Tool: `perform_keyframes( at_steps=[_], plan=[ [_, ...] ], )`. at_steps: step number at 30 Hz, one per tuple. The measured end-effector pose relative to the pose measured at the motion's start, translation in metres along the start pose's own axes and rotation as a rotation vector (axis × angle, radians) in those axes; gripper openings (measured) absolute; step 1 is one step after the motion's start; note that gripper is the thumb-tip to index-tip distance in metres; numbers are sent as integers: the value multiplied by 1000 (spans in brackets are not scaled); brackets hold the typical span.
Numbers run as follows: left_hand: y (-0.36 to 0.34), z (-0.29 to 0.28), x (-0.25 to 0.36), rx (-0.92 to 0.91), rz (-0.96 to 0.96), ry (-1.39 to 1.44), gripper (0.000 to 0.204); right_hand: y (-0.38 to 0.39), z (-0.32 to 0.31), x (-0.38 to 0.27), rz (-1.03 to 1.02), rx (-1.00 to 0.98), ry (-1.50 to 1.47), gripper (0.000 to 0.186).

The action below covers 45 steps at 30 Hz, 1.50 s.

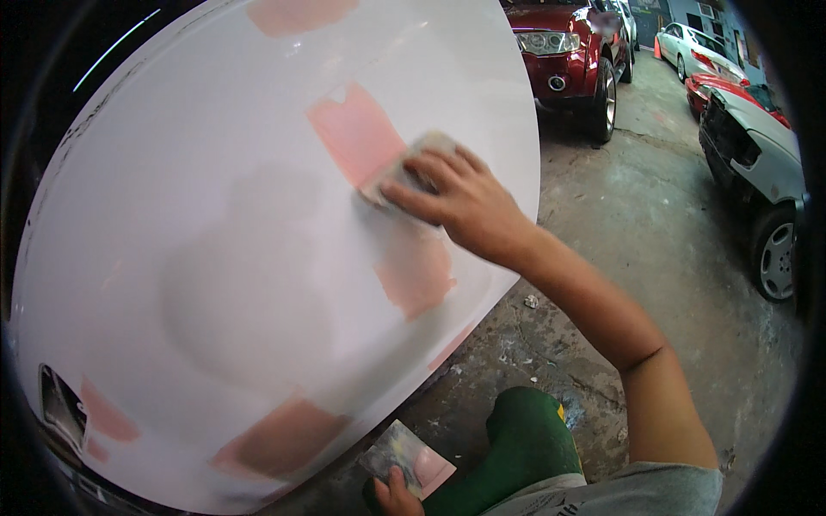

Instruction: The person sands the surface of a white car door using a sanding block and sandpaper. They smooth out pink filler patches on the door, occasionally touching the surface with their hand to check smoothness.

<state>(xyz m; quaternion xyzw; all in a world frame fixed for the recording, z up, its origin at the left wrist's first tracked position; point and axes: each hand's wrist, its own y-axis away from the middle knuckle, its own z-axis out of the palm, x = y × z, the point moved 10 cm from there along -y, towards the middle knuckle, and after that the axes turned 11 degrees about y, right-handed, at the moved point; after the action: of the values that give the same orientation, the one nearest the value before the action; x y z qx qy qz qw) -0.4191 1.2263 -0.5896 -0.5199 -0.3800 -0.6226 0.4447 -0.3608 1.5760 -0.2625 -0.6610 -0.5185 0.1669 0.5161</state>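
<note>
A large white car body panel fills the left and middle, with several patches of pink filler on it. My right hand is closed round a flat, pale rectangular spreader, which lies against the panel at the lower end of the upper pink patch. Motion blurs the spreader and fingers. Low in the middle, near the panel's edge, my left hand grips a thin square plate. Its thumb lies on top, and pink filler is smeared on the plate's right side.
Beyond the panel stands a dark red car. At the right is a silver car with damaged front bodywork. White and red cars are parked farther back near an orange cone. My green-clad leg is above the stained concrete floor.
</note>
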Motion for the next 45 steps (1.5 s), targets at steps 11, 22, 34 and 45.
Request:
perform_keyframes(
  at_steps=[11, 22, 34, 45],
  plan=[
    [11, 2, -13, -94, 239, -499, 40, -99, -9, 24, -28, 218, 108, 58],
    [13, -4, -7, -132, 391, -637, 27, 33, 36, -17, 1, -77, 8, 70],
    [22, 5, -12, -167, 263, -431, 30, -106, -14, 27, -74, 256, 196, 53],
    [20, 2, -5, -144, 275, -429, 32, 18, 24, -16, -53, -3, 17, 71]
  ],
)
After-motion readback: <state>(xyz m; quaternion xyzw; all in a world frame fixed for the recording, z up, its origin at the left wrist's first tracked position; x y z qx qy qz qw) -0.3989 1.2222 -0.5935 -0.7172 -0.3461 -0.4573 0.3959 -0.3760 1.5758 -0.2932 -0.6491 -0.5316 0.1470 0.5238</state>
